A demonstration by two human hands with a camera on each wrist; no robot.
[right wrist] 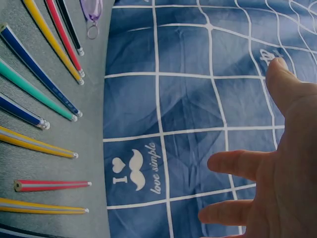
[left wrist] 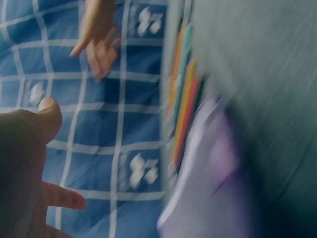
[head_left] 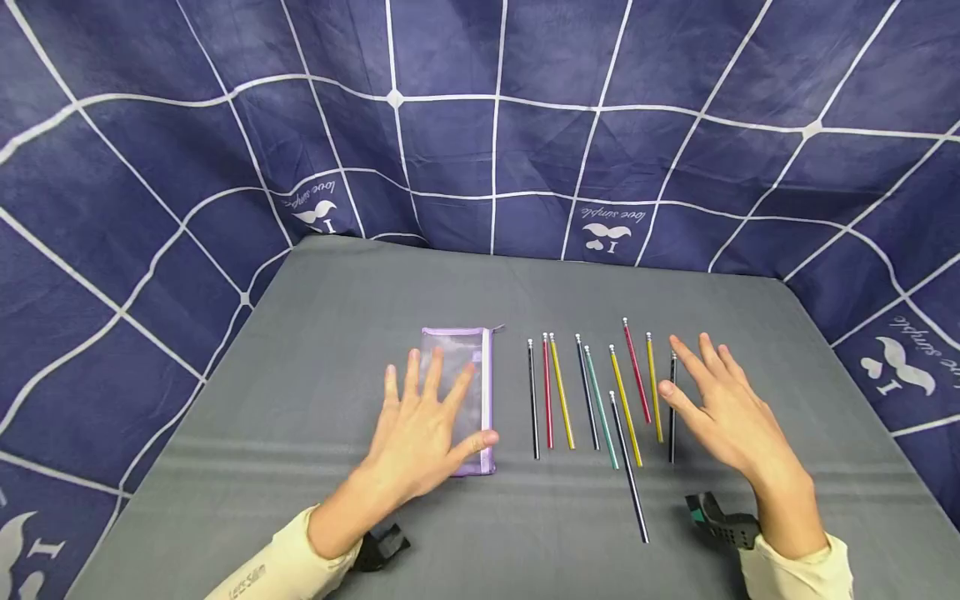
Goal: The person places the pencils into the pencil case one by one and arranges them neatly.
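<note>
In the head view my left hand (head_left: 423,429), fingers spread, hovers palm down over a clear pencil pouch (head_left: 486,392) with purple trim and a white zip. The left wrist view, blurred, shows this pouch (left wrist: 203,183) below the hand, apart from the thumb. My right hand (head_left: 731,412) is held above the table with fingers stretched out, beside the rightmost black pencil (head_left: 672,417). Between the hands lie several pencils: a red pencil (head_left: 547,392), a yellow pencil (head_left: 562,392), a green pencil (head_left: 602,408) and a dark blue pencil (head_left: 630,467) nearest me. Neither hand holds anything.
The pencils lie roughly parallel on a grey table (head_left: 337,333), eraser ends away from me. A navy curtain (head_left: 450,150) with white grid lines hangs behind the table and at both sides. A zip pull (right wrist: 93,30) shows near the table's far edge in the right wrist view.
</note>
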